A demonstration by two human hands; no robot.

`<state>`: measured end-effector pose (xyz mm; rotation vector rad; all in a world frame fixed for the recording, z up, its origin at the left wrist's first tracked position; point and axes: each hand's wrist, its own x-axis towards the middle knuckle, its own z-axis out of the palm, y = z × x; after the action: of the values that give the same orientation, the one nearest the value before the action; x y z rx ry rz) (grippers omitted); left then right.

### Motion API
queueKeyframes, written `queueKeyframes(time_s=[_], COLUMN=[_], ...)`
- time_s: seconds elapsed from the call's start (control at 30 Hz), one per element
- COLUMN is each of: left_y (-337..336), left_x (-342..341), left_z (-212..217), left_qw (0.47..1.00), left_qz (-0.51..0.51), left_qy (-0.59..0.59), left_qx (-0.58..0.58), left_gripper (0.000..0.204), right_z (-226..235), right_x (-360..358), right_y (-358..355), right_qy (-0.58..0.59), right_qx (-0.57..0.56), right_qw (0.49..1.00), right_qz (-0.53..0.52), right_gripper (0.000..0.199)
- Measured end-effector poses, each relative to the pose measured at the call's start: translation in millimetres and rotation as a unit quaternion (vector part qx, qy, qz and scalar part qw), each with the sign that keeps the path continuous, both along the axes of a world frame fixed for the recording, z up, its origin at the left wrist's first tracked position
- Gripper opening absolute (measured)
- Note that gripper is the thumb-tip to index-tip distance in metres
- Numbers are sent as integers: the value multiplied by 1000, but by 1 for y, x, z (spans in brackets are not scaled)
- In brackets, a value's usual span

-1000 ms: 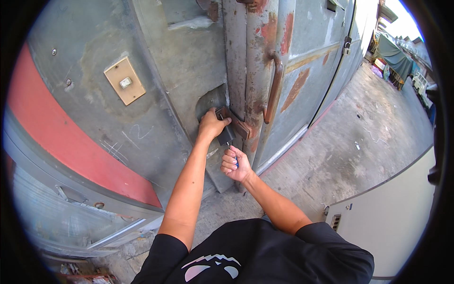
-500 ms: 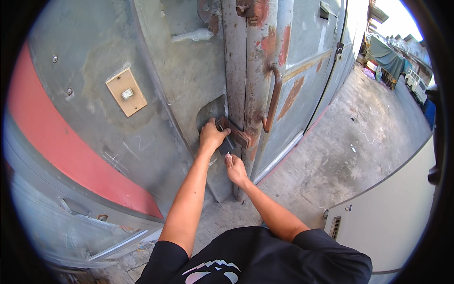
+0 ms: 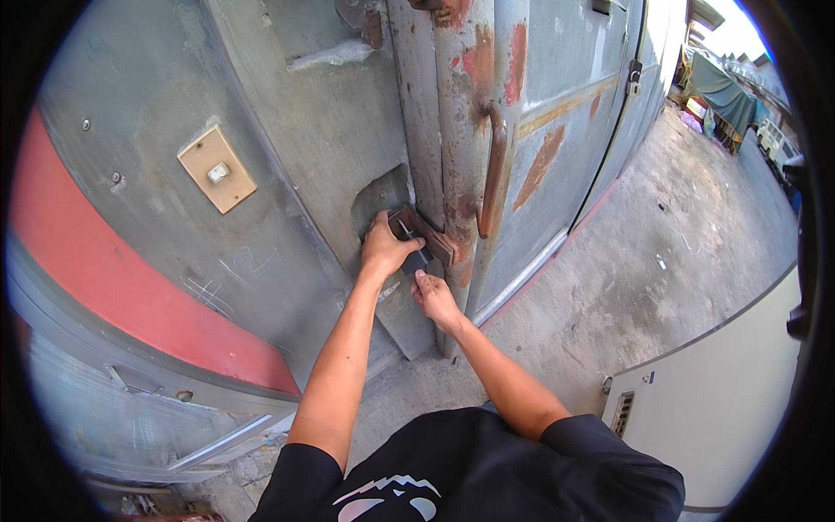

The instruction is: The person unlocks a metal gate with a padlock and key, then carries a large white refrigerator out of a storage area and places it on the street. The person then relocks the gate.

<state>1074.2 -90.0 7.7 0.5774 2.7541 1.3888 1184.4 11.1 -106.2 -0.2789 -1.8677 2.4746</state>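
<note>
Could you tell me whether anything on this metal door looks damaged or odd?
Yes. The door post is rusted, its grey paint flaked off in orange patches. The latch that the left hand grips is rusty too, and the wall switch plate sits tilted.

Grey, rust-blotched metal gate (image 3: 348,122), red band (image 3: 113,296), beige switch plate (image 3: 217,169), brown latch (image 3: 422,233)

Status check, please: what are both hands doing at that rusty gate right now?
Left hand gripping the padlock on the rusty latch. Right hand just below, fingertips at the padlock's underside. Nothing blocking the hands.
</note>
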Motion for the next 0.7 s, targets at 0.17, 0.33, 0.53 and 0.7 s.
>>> queueKeyframes(time_s=[0.17, 0.33, 0.53, 0.7], left_y=[1, 0, 0, 2], left_x=[0, 0, -1, 27], left_z=[4, 3, -1, -22], left_qw=[1000, 1000, 1000, 994], left_qz=[-8, -4, 2, 48], left_qy=[-22, -1, 17, 67], left_qx=[10, -10, -11, 74], left_gripper=[84, 84, 83, 100], right_z=[-3, -16, -33, -46], right_x=[6, 11, 42, 61], right_y=[4, 2, 6, 15], right_qy=[-7, 44, 114, -20], right_qx=[-107, 204, 350, 241], right_qw=[992, 978, 930, 970], right_qz=[66, -12, -8, -12], right_gripper=[55, 62, 52, 37])
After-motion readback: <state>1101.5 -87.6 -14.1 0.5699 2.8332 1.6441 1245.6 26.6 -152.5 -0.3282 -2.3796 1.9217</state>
